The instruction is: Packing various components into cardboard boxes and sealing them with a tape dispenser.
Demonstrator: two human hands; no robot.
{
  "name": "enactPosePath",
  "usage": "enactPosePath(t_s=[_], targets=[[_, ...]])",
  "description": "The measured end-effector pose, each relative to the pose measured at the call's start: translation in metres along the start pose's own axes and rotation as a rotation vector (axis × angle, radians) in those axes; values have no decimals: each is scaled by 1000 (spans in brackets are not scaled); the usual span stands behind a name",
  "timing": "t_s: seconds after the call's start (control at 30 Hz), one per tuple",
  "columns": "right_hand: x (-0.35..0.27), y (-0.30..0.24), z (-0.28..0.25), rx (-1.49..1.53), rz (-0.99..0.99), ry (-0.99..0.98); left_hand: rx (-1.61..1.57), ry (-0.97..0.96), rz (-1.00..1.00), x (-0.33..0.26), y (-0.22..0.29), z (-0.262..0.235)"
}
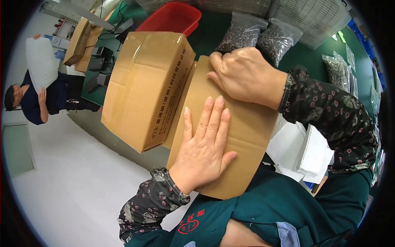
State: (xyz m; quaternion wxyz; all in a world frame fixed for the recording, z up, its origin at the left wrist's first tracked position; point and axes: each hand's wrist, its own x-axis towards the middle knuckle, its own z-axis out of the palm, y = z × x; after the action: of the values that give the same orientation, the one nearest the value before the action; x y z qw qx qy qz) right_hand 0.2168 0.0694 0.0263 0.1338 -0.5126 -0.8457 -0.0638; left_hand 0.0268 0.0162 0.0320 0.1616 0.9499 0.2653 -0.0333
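My left hand (201,150) lies flat on a plain brown cardboard panel (247,142), fingers spread and pointing away from me. At the panel's far end my right hand (245,76) rests closed, its fingers curled under and the thumb bent toward the left. Whatever those fingers may hold is hidden. The panel seems to be the top of a carton. Close against its left side stands a taped brown cardboard box (135,82) with dark print along one side; neither hand touches this box.
Behind the taped box sits a red plastic bin (175,18) on the green table (212,31). Clear bags of small dark parts (242,33) lie beyond my right hand, near wire mesh (312,20). White foam pieces (302,152) are at right. A person (37,90) stands at far left.
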Motion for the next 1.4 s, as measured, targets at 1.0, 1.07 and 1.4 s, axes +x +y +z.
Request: enactPosePath(t_s=[1.0,1.07,1.4], targets=[[-121,-107,11,321,787,421,116,422,296,135,-59,4],[-134,-147,2,346,890,411,126,422,319,139,-55,5],[-87,-253,7,-6,815,265,15,435,462,151,-52,2]])
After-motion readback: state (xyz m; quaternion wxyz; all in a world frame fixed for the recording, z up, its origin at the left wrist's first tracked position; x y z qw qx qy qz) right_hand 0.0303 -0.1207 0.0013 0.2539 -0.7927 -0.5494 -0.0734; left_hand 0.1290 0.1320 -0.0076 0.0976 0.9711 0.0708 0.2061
